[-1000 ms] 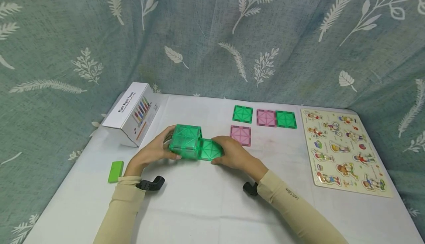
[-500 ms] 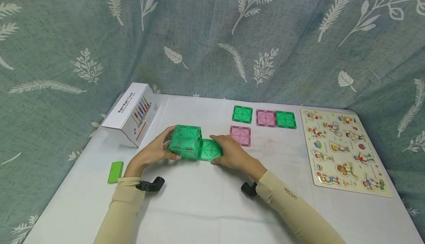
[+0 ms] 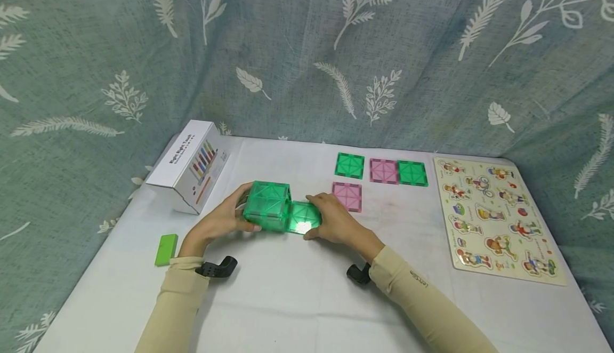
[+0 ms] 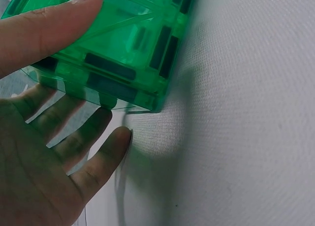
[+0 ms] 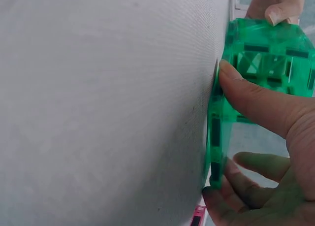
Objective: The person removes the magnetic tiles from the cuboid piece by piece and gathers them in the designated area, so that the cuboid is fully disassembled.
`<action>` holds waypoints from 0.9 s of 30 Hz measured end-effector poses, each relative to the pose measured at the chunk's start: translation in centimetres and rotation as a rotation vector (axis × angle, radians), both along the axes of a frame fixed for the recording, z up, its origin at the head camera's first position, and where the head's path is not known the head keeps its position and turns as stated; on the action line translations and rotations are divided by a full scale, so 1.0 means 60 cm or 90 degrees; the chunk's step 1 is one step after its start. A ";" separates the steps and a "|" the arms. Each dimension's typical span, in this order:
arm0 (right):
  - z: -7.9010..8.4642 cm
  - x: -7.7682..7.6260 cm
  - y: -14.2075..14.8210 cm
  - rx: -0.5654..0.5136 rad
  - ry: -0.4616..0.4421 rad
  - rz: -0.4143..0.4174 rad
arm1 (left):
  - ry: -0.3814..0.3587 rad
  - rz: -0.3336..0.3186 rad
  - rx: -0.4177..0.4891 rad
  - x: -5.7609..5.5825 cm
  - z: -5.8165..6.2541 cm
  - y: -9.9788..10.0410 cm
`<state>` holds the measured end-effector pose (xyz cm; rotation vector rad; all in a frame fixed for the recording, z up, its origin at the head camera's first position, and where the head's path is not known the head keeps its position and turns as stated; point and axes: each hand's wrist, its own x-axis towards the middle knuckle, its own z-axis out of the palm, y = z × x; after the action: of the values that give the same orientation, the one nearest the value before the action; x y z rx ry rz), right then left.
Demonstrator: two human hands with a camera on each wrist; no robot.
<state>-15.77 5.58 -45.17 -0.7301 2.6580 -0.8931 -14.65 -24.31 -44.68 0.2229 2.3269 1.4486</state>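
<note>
A box-like cube of clear green magnetic tiles point(image 3: 267, 203) stands mid-table in the head view. My left hand point(image 3: 225, 215) grips its left side, thumb at the front and fingers behind. In the left wrist view the thumb lies across the cube point(image 4: 123, 39), its dark edge magnets showing. A single green magnetic tile point(image 3: 301, 213) lies low against the cube's right side. My right hand point(image 3: 339, 222) holds this tile by its right end, thumb on the near edge and fingers on the far edge. The right wrist view shows the tile point(image 5: 215, 137) close over the white cloth.
Behind my right hand lies a pink tile point(image 3: 347, 197); farther back are a green tile point(image 3: 349, 166) and a joined pink point(image 3: 384, 171) and green pair point(image 3: 412, 173). A picture puzzle board point(image 3: 499, 219) is at right. A white box point(image 3: 189, 166) and a lime-green block point(image 3: 166, 249) stand left.
Both hands stay nearly in place on the cube and the tile. A bright glare now shows on the tile, and the right fingers have shifted slightly along its far edge.
</note>
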 end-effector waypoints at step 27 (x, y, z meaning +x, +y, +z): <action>0.000 0.006 0.007 0.044 0.074 0.054 | 0.002 -0.004 0.011 0.003 -0.002 -0.001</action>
<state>-15.40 5.99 -45.15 -0.8954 2.7193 -0.7541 -14.49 -24.38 -44.83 0.2371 2.3154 1.4678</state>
